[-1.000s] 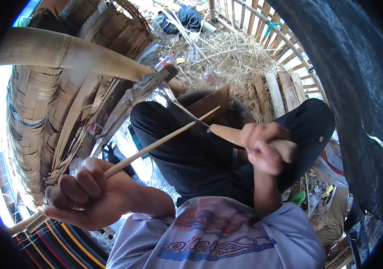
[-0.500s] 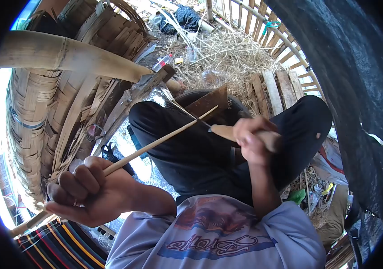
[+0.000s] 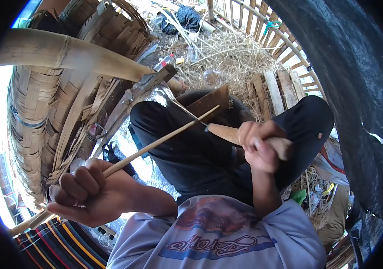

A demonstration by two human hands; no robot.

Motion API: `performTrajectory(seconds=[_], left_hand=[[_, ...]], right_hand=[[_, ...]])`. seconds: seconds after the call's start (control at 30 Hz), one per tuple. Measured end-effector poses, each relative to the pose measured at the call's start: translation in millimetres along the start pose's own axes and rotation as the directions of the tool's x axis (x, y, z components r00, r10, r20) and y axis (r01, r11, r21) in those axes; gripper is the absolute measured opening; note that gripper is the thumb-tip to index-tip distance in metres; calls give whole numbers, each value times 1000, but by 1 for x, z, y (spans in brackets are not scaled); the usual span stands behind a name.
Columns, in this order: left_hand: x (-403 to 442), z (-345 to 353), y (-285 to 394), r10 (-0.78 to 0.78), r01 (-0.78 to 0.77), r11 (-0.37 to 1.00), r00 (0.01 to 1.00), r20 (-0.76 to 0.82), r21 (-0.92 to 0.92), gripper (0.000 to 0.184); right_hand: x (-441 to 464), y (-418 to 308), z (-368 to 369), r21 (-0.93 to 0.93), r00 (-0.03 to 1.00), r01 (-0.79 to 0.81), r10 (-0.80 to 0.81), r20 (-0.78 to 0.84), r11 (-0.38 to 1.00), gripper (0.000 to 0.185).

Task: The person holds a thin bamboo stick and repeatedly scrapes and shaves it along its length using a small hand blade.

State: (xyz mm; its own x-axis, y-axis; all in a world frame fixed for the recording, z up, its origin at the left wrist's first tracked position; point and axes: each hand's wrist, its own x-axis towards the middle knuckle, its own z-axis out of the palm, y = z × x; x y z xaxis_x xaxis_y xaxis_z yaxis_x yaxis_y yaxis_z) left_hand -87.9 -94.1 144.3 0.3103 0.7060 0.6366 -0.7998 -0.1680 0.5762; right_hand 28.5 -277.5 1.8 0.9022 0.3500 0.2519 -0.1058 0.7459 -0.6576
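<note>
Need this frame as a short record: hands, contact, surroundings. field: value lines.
left hand: left hand closed around a thin stick
right hand: right hand closed around the handle of a wooden-handled knife
crossing: knife crosses stick near its far end; contact unclear
legs: dark trousers, knees apart
left side: woven panel, bamboo pole
ahead: dry straw on the ground
</note>
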Motion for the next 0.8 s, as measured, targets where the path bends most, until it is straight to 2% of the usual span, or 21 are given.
performTrajectory(seconds=[0.03, 0.1, 0.13, 0.17, 0.23, 0.3, 0.37, 0.43, 0.5, 0.53, 0.57, 0.6, 0.63, 0.67, 0.7, 0.77, 0.8], left_hand=[[-1, 1, 0, 20, -19, 999, 1000, -15, 25, 45], [-1, 2, -1, 18, -18, 999, 1000, -10, 40, 45], [-2, 1, -1, 10, -10, 999, 1000, -4, 49, 44], [-2, 2, -2, 8, -8, 998, 1000, 3, 57, 44], [-3, 4, 0, 4, -4, 1000, 1000, 27, 16, 44], [-1, 2, 0, -11, 11, 1000, 999, 39, 0, 44], [-1, 1, -1, 12, -12, 1000, 1000, 9, 18, 45], [-2, 3, -1, 13, -12, 999, 1000, -4, 34, 45], [-4, 4, -3, 24, -20, 996, 999, -45, 89, 43], [-4, 4, -3, 27, -24, 996, 999, -39, 81, 43], [-2, 2, -2, 14, -14, 1000, 1000, 27, -1, 43], [-2, 0, -2, 5, 2, 997, 996, 87, -74, 43], [-2, 0, -2, 1, 4, 998, 997, 79, -60, 43], [-2, 2, -3, 4, 2, 997, 997, 76, -75, 43], [-1, 3, -4, 7, 0, 995, 997, 76, -96, 43], [-2, 2, -5, 2, 11, 993, 994, 107, -117, 43], [-3, 3, -4, -15, 23, 996, 995, 103, -82, 43]], right_hand=[[0, -9, 7, 36, 998, 32, -34, 59, 999, 21], [-4, 8, 1, 31, 1000, -27, 26, 10, 999, 20], [-2, 25, -14, -146, 996, -79, 84, 30, 986, 18], [-6, 51, -37, -441, 994, -106, 104, -28, 891, 16], [2, 53, -33, -532, 999, -53, 49, -20, 845, 16], [-1, 36, -24, -213, 996, -51, 64, 54, 976, 16], [1, 12, -5, -17, 993, 17, -15, 115, 1000, 16], [-3, 31, -15, -1, 998, -38, 38, 43, 999, 18], [0, 59, -36, -450, 995, -91, 101, -2, 888, 18], [3, 62, -36, -542, 998, -18, 47, 40, 840, 17], [3, 60, -39, -541, 998, -10, 38, 40, 841, 17], [7, 44, -27, -347, 995, 11, 26, 100, 938, 17], [8, 28, -16, -137, 988, 6, 15, 154, 991, 17], [8, 13, -6, -32, 981, 16, -10, 192, 999, 15], [9, 10, -4, -4, 971, 64, -61, 231, 998, 15], [2, 33, -20, -75, 991, -32, 41, 124, 997, 15], [-1, 51, -40, -216, 989, -105, 125, 79, 971, 19]])
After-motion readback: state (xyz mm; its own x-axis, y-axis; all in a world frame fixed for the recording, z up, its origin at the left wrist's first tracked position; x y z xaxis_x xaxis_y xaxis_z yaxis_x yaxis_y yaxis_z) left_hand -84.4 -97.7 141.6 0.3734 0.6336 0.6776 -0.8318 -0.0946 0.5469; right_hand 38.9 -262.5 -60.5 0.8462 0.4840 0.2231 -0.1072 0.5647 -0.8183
